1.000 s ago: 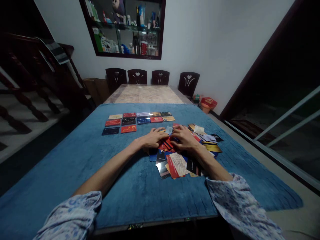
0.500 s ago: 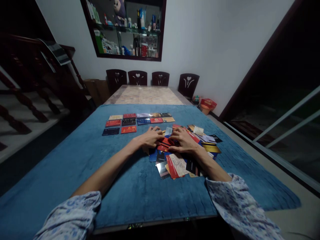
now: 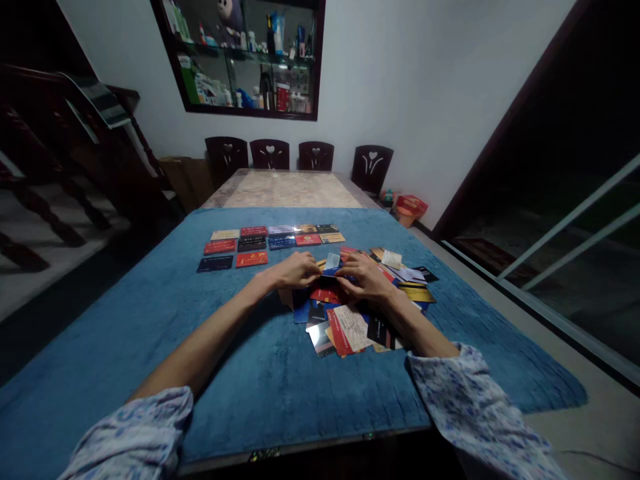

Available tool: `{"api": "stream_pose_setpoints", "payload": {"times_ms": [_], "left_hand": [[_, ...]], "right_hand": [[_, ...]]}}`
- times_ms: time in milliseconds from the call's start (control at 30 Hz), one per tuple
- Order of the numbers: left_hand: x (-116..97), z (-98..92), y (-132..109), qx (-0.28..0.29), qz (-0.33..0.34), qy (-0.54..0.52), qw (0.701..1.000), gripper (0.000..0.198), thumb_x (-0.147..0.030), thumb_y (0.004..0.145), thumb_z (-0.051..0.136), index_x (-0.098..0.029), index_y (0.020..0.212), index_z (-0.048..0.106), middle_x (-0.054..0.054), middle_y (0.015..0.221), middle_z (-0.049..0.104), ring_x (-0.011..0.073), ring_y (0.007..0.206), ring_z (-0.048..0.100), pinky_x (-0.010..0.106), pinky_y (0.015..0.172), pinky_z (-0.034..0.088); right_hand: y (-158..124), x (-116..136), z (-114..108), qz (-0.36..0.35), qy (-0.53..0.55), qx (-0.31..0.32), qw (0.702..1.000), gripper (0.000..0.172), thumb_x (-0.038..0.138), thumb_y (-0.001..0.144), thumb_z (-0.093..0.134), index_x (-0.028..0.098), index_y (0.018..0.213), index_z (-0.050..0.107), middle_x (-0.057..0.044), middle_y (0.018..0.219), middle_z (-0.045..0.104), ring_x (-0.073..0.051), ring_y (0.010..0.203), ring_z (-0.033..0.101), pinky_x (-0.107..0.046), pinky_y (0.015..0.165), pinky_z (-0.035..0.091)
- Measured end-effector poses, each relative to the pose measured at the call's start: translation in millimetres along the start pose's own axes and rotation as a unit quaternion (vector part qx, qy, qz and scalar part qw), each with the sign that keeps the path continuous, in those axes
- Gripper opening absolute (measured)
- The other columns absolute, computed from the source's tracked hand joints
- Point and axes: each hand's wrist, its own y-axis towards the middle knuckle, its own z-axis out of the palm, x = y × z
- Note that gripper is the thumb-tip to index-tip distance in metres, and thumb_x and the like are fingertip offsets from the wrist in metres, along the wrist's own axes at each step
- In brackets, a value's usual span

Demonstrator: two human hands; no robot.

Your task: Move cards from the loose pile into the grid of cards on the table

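Observation:
Over a loose pile of plastic cards, my left hand and my right hand hold one card between them, pinched at its two ends. It is seen almost edge-on, so its face is hidden. A red card lies just beneath it. Nearer to me in the pile are a red-and-white card, a black card and a silvery card. A gold card lies right of my right wrist. Further left, several cards are laid out in rows, among them a dark blue card and a red card.
A blue cloth covers the near part of the table, with the bare stone-patterned tabletop beyond it. Several dark chairs stand at the far end. A wooden railing is on the left, a sliding door on the right.
Both hands have lifted a card off the pile and now grip its ends, where before the fingers rested on the cards. The view has shifted slightly.

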Motion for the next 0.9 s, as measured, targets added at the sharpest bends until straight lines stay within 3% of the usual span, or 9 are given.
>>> {"api": "stream_pose_setpoints", "payload": {"times_ms": [233,500,733,900], "left_hand": [[2,1.6,3,-0.024,-0.009,-0.008,1.0,0.029,-0.014,0.077,0.064,-0.017,0.105,0.073,0.006,0.089,0.07,0.0213,0.092,0.06,0.031,0.081,0.048],[0,10.3,3,-0.042,-0.062,-0.028,0.997,0.057,-0.01,0.072,0.065,-0.018,0.128,0.059,0.008,0.109,0.069,0.0234,0.099,0.061,0.033,0.084,0.048],[-1,14.7,3,-0.041,-0.1,-0.003,0.994,0.04,-0.016,0.08,0.059,-0.016,0.121,0.054,0.011,0.103,0.067,0.0259,0.095,0.062,0.037,0.083,0.05],[-7,11.6,2,-0.022,-0.13,0.051,0.99,0.042,-0.013,0.082,0.055,-0.017,0.125,0.054,0.011,0.103,0.069,0.0264,0.095,0.064,0.036,0.084,0.049]], "right_hand": [[-4,-15,16,0.055,-0.001,-0.05,0.997,0.029,0.018,0.088,0.053,0.019,0.111,0.072,-0.011,0.099,0.071,-0.023,0.094,0.061,-0.036,0.084,0.048],[-1,-8,17,0.102,-0.005,-0.029,0.994,0.046,0.013,0.082,0.055,0.021,0.127,0.06,-0.012,0.118,0.068,-0.026,0.107,0.06,-0.039,0.092,0.046],[-1,-9,18,0.12,-0.027,-0.001,0.992,0.045,0.019,0.085,0.057,0.021,0.131,0.058,-0.013,0.118,0.068,-0.028,0.108,0.06,-0.04,0.092,0.045],[-2,-11,24,0.104,-0.039,0.002,0.994,0.052,0.02,0.083,0.056,0.019,0.135,0.056,-0.014,0.121,0.068,-0.029,0.112,0.059,-0.043,0.095,0.044]]}}
